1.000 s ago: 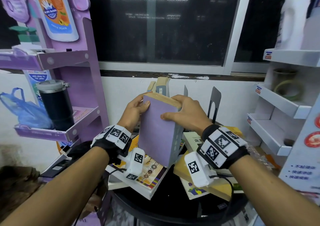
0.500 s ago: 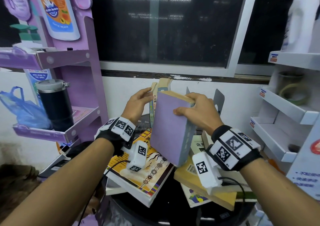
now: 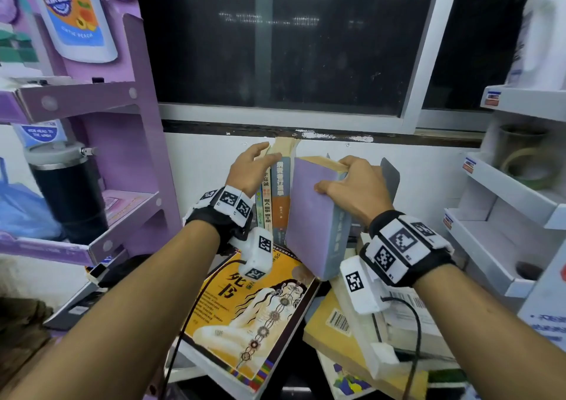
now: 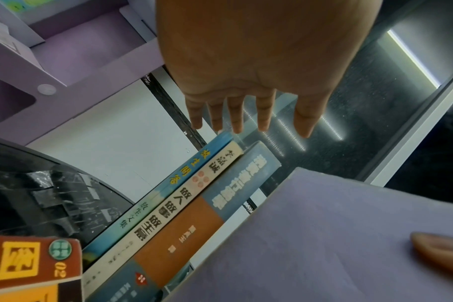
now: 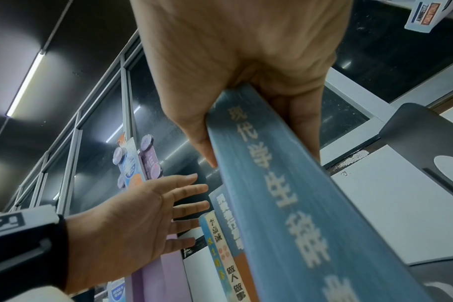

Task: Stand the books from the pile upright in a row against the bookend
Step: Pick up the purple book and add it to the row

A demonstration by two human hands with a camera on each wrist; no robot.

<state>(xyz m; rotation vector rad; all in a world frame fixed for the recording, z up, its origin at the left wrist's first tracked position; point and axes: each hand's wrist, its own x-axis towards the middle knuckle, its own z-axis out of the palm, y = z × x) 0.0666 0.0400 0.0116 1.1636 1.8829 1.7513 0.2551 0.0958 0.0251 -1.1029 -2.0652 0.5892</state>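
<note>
My right hand (image 3: 330,176) grips a purple-covered book (image 3: 312,216) by its top edge, thumb on the cover; the book is nearly upright. Its blue-grey spine (image 5: 272,194) fills the right wrist view. Three standing books (image 3: 275,197) are just left of it. My left hand (image 3: 260,158) lies with straight fingers (image 4: 236,114) against the top left of those standing books (image 4: 194,194). The grey metal bookend (image 3: 390,179) stands right of the purple book, partly hidden by my right hand. The pile lies in front, with a yellow book (image 3: 254,308) on its left.
A purple display rack (image 3: 122,161) with a black tumbler (image 3: 67,194) stands close on the left. White shelves (image 3: 505,203) are close on the right. The wall and window sill (image 3: 306,133) are right behind the books. More flat books (image 3: 352,338) overlap at the right of the round black table.
My left hand has let go of the purple book and gone to the standing books. My right hand has carried the purple book away from me and more upright, next to the row.
</note>
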